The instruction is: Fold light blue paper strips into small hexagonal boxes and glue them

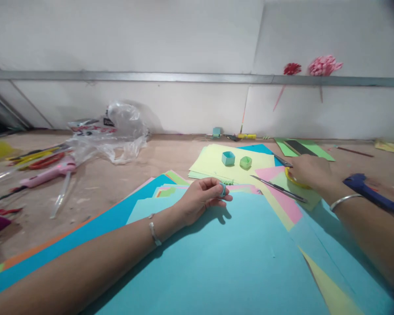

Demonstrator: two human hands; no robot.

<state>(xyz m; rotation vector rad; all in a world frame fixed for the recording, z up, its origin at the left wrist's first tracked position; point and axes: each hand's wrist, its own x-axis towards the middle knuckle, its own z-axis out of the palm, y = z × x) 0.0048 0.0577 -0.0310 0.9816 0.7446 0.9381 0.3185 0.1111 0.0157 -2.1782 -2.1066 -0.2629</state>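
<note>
Left hand [202, 199] pinches a small blue paper piece [222, 189]; right hand [307, 171] grips the scissors [279, 187], so cutting looks next.

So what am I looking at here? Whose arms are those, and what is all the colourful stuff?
There is no machine here, just a person. The one picture comes from a camera worn on their head, looking forward and down, so you see their own two arms.

The left hand pinches a small blue folded paper piece in its fingers. The right hand rests on a pair of scissors with a yellow handle, lying on the paper.

The wooden table is covered with coloured paper sheets, the biggest one blue. On a yellow sheet stand a little blue paper box and a little green one. A pink glue gun and a clear plastic bag lie to the left, a blue glue gun to the right. Pink and red paper flowers hang on the wall.
</note>
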